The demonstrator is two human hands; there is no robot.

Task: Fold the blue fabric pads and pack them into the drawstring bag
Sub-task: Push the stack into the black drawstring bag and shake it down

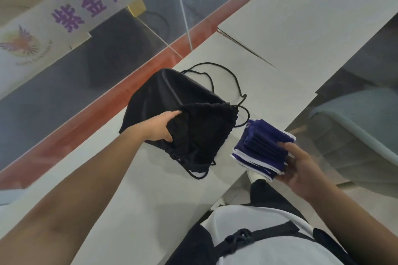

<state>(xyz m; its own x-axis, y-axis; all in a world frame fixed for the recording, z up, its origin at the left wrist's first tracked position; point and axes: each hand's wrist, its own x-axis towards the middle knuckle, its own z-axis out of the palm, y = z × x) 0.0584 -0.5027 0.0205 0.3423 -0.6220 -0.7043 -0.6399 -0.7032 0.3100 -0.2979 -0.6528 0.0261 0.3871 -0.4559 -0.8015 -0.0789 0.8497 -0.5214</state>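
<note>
Nearest the camera, the right hand (301, 170) clamps a folded stack of blue fabric pads (261, 147) between thumb and fingers, holding it off the near edge of the worktop (150, 189), just beside the bag's mouth; the squeeze probably keeps the white-edged layers from springing apart before they go in. A little farther, the left hand (160, 126) pinches the gathered rim of the black drawstring bag (172, 101), fingers hooked inside, pulling the mouth wide toward the person so the stack has a clear way in (the folding looks done, the packing not yet begun). The bag rests on the pale worktop, its body slumped toward the far edge and its black cords (226, 75) looped loosely beyond it. The worktop is a smooth light-grey slab with a seam where the next panel (301, 17) meets it. Past the far edge runs an orange-red strip (86, 114), then dark glass carrying a white sign (64, 13) with purple characters.
</note>
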